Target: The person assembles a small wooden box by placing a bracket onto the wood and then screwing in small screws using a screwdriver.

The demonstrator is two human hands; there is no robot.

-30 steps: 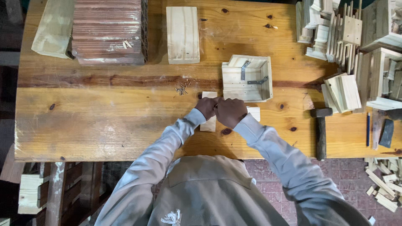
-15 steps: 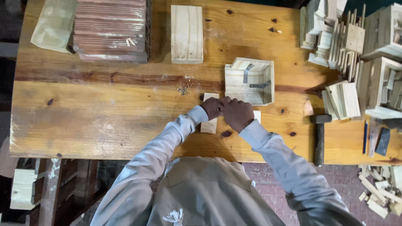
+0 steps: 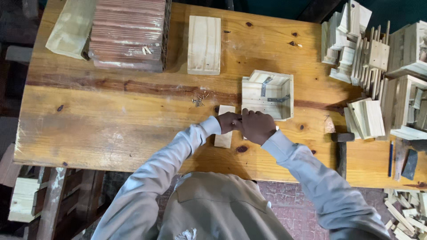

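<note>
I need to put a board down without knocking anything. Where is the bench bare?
Bare: the left bench, between the reddish stack, the nails and the left hand. Crowded: the right end, with wooden parts and a hammer.

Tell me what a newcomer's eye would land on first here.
Both hands, left hand and right hand, meet over a small wooden piece at the workbench's middle. Just beyond sits an open wooden box; a reddish slat stack fills the far left corner.

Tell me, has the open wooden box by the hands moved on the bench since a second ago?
No. The open wooden box sits in the same spot relative to the small pile of nails and the dark band in the bench.
</note>
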